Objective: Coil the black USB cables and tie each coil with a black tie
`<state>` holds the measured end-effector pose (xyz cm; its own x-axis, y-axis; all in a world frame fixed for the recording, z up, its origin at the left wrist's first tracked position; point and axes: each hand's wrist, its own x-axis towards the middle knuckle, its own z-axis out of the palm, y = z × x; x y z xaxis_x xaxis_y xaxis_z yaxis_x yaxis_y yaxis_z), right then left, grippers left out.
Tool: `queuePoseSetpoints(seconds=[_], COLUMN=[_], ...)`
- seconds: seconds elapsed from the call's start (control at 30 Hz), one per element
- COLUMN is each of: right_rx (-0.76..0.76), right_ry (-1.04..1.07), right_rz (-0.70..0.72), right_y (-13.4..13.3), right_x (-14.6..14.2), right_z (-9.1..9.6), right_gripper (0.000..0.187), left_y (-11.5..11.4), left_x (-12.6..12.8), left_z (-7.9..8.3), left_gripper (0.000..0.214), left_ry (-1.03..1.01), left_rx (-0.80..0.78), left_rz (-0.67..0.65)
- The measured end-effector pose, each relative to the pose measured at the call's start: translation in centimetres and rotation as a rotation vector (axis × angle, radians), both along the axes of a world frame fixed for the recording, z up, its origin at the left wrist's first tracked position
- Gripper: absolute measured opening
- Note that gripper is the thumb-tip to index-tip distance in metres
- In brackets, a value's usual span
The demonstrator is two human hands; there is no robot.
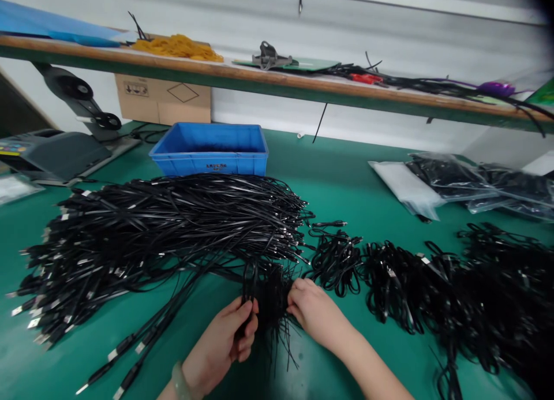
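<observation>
A folded black USB cable (250, 281) stands up from my left hand (234, 331), whose thumb and fingers are closed around its lower end. Just right of it lies a pile of thin black wire ties (273, 299), with loose ends sticking out toward me. My right hand (311, 310) is at the right side of that pile, its fingers pinched together; what is between the fingertips is hidden. Behind both hands spreads a large heap of straight black USB cables (182, 215). Several separate cables (142, 336) lie fanned out left of my left hand, plugs toward me.
Coiled, tied cables (337, 258) run rightward into a bigger heap (476, 296). A blue bin (212, 164) stands behind the straight cables. Clear plastic bags (476, 180) lie back right. A grey machine (60, 152) sits back left. A shelf (259, 79) crosses above, holding yellow bands (177, 47).
</observation>
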<state>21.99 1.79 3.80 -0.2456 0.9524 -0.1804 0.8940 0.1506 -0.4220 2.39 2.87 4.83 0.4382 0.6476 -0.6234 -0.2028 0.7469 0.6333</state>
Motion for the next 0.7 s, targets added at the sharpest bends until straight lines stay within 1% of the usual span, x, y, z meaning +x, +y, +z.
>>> queuePoseSetpoints(seconds=[0.07, 0.17, 0.23, 0.3, 0.37, 0.43, 0.5, 0.53, 0.6, 0.63, 0.67, 0.7], right_rx=[-0.033, -0.077, -0.049, 0.003, -0.003, -0.078, -0.176, -0.214, -0.266, -0.286, -0.304, -0.315], right_ry=[0.052, 0.208, 0.360, 0.561, 0.816, 1.055, 1.211, 1.247, 1.259, 1.256, 1.261, 1.275], right_rz=[-0.031, -0.130, -0.222, -0.333, -0.437, -0.515, -0.565, -0.575, -0.554, -0.524, -0.487, -0.449], right_y=[-0.1, -0.6, -0.9, -1.1, -1.1, -0.9, -0.6, -0.5, -0.4, -0.5, -0.6, -0.7], right_x=[0.2, 0.5, 0.3, -0.4, -1.6, -3.0, -4.3, -4.8, -5.2, -5.2, -5.0, -4.7], right_z=[0.9, 2.5, 3.4, 3.8, 3.5, 2.6, 1.5, 1.0, 0.3, 0.2, 0.2, 0.4], right_gripper=[0.012, 0.016, 0.021, 0.025, 0.033, 0.044, 0.050, 0.049, 0.038, 0.031, 0.026, 0.022], left_y=[0.1, 0.4, 0.5, 0.4, 0.2, -0.2, -0.6, -0.8, -0.9, -0.9, -0.8, -0.7], left_x=[-0.2, -0.4, -0.3, 0.1, 0.7, 1.4, 1.9, 2.0, 2.0, 2.0, 1.9, 1.7], left_z=[-0.1, -0.3, -0.3, -0.3, -0.3, -0.2, -0.2, -0.1, 0.1, 0.2, 0.3, 0.4], left_gripper=[0.027, 0.029, 0.029, 0.029, 0.027, 0.023, 0.017, 0.015, 0.016, 0.020, 0.026, 0.031], left_ry=[-0.003, 0.018, 0.035, 0.063, 0.127, 0.211, 0.282, 0.312, 0.341, 0.335, 0.305, 0.251], left_rx=[-0.020, -0.035, -0.027, 0.000, 0.060, 0.163, 0.294, 0.361, 0.449, 0.455, 0.425, 0.360], left_rz=[0.018, 0.030, 0.025, 0.006, -0.034, -0.055, -0.031, -0.004, 0.033, 0.022, -0.016, -0.080])
